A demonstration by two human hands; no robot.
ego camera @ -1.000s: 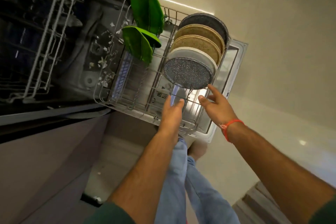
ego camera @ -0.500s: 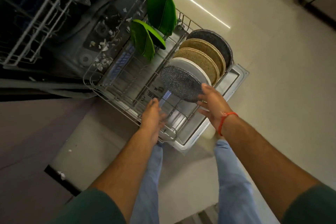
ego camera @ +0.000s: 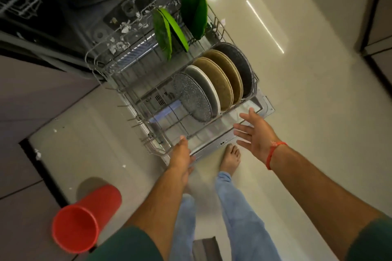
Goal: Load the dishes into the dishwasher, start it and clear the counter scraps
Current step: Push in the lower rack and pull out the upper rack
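Your left hand (ego camera: 182, 151): on front rim of lower rack (ego camera: 148, 142), fingers hidden behind rim, grip cannot be told. Your right hand (ego camera: 255, 131): fingers spread wide, holding nothing, hovering just beside rack's right front corner. Rack: pulled out over open dishwasher door (ego camera: 265, 103). Contents, right row, on edge: speckled plate (ego camera: 192, 97) nearest you, white plate (ego camera: 206, 85), two tan plates (ego camera: 220, 76), dark plate (ego camera: 244, 65) at far end. Far side: green plates (ego camera: 193, 8). Floor (ego camera: 307, 112): red bucket (ego camera: 84, 218) at left, upright.
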